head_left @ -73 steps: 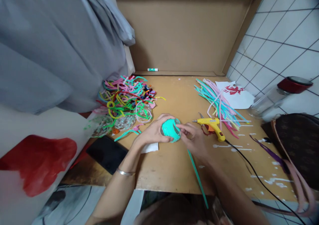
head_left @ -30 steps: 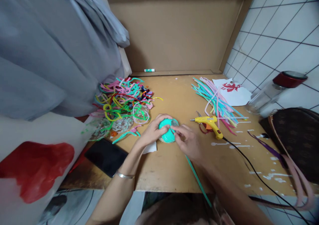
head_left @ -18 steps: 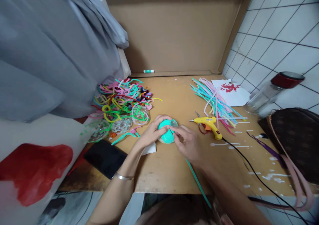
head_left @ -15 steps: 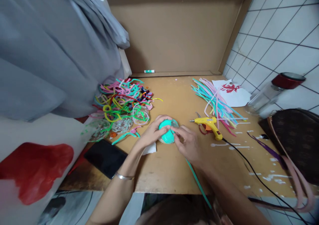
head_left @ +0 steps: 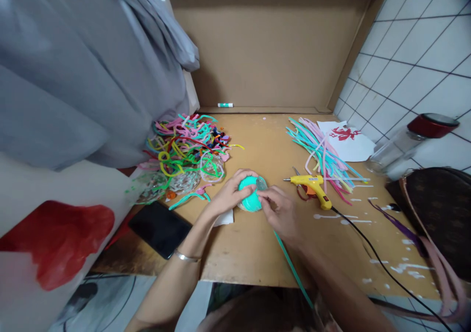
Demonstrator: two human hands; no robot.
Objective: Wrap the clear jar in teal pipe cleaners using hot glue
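Observation:
A round, clear plastic piece (head_left: 262, 184) is largely covered with turquoise pipe cleaner (head_left: 248, 203), leaving a bare see-through patch at its upper right. My left hand (head_left: 232, 192) is closed around its left side, thumb pressed over the top. At the right side, my right hand (head_left: 280, 210) pinches with thumb and forefinger at the covered surface, apparently on the strand's working part, though the fingers hide the exact spot. From under that hand a long turquoise strand (head_left: 292, 266) runs down past the table's front edge.
A yellow glue gun (head_left: 308, 181) lies right of my hands, its black cord trailing forward. Behind it are straight pipe cleaners (head_left: 312, 143). Tangled pipe cleaners (head_left: 180, 148) and a black phone (head_left: 160, 229) lie left. A glass bottle (head_left: 395, 150) and brown bag (head_left: 434, 214) stand right.
The whole view has shifted slightly, so the scene sits a little further right. My right fingertips have moved only slightly against the round piece; my left hand keeps its hold.

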